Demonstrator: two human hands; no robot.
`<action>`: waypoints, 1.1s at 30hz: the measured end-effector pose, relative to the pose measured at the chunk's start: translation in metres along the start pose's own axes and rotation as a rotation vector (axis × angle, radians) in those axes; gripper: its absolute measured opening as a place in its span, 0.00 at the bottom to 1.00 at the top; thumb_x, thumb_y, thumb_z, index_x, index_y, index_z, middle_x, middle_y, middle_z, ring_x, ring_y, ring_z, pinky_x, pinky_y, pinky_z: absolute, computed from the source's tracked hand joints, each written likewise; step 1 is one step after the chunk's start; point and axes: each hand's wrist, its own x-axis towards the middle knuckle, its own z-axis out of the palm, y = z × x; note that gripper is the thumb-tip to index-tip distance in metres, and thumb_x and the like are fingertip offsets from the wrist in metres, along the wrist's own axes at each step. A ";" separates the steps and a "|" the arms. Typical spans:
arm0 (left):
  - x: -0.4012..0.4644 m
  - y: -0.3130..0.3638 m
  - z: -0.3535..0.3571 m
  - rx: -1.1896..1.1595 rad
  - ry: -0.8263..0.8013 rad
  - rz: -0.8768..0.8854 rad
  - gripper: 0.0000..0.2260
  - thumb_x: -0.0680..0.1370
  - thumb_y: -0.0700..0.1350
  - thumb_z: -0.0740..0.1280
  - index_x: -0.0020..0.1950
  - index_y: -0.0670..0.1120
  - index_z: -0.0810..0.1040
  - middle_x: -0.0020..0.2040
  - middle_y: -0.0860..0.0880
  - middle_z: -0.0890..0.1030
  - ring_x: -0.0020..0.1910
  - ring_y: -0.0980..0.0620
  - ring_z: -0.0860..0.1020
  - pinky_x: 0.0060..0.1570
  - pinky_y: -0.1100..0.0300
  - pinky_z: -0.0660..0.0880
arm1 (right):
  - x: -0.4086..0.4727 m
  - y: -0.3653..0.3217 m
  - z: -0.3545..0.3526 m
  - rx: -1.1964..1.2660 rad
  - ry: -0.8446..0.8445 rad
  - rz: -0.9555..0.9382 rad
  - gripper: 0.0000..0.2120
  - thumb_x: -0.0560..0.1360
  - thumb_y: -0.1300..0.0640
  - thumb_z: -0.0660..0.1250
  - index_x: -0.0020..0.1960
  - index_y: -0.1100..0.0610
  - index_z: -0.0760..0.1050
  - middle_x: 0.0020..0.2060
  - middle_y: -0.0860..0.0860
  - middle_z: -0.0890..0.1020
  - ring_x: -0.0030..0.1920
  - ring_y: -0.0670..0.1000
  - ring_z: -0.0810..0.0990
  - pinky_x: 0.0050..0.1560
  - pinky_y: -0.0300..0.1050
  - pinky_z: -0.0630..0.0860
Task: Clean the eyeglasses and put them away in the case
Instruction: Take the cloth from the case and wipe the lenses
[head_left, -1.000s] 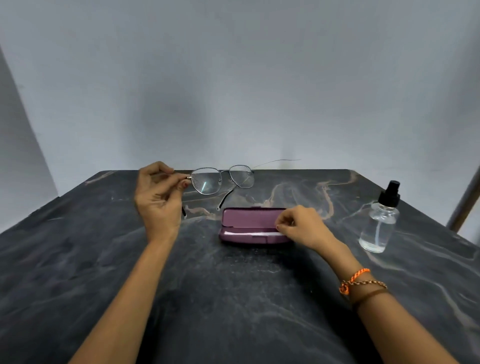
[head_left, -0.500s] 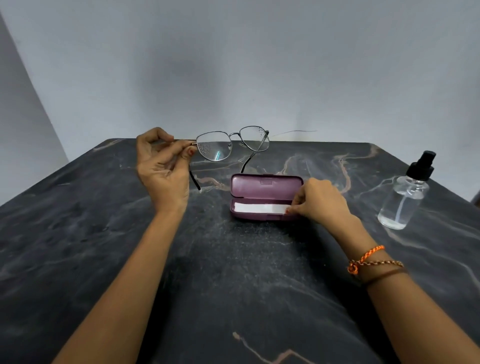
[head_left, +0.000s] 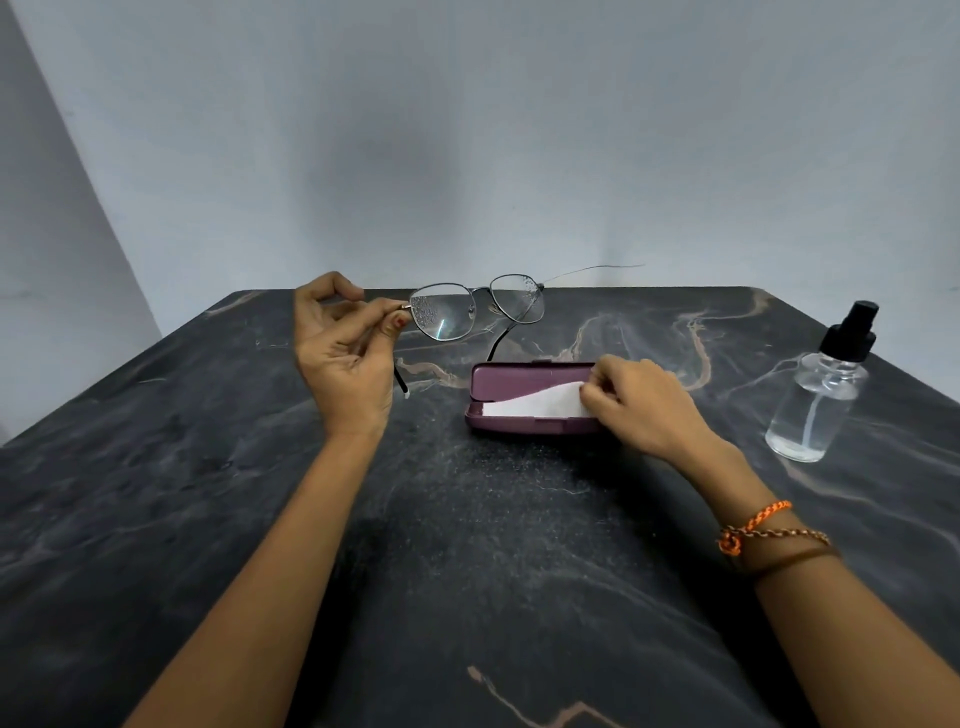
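Note:
Thin metal-framed eyeglasses (head_left: 475, 310) hang above the far part of the table, their lenses speckled with droplets and their temples unfolded. My left hand (head_left: 343, 353) pinches them at the left hinge. An open maroon case (head_left: 524, 384) lies at the table's middle, lid tipped back. A white cleaning cloth (head_left: 540, 404) lies in it, its right end lifted. My right hand (head_left: 636, 402) pinches that raised end at the case's right side.
A clear spray bottle (head_left: 815, 400) with a black pump top stands at the right of the dark marbled table (head_left: 467, 545). A pale wall rises just behind the table's far edge. Thread bracelets circle my right wrist.
My right hand has pulled the right end of the white cloth up out of the case. The eyeglasses stay held up in my left hand.

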 end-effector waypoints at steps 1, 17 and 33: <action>0.000 0.000 -0.001 0.005 0.005 0.002 0.14 0.67 0.32 0.71 0.51 0.36 0.76 0.46 0.53 0.67 0.42 0.61 0.73 0.43 0.72 0.74 | -0.001 -0.001 0.000 0.049 0.026 -0.022 0.06 0.73 0.56 0.59 0.38 0.57 0.69 0.33 0.53 0.77 0.40 0.59 0.75 0.40 0.47 0.63; 0.005 0.002 0.001 -0.005 0.080 0.081 0.14 0.67 0.32 0.71 0.51 0.36 0.75 0.48 0.53 0.66 0.41 0.67 0.72 0.41 0.75 0.70 | 0.006 -0.017 -0.018 1.979 -0.011 0.449 0.13 0.79 0.56 0.54 0.47 0.65 0.73 0.36 0.61 0.84 0.38 0.59 0.85 0.39 0.52 0.83; -0.001 0.015 0.008 -0.016 0.028 0.148 0.14 0.67 0.36 0.71 0.51 0.37 0.76 0.48 0.54 0.66 0.40 0.57 0.70 0.42 0.71 0.71 | -0.007 -0.033 -0.031 2.357 -0.019 0.329 0.19 0.77 0.52 0.56 0.54 0.67 0.73 0.49 0.65 0.81 0.59 0.59 0.76 0.62 0.57 0.72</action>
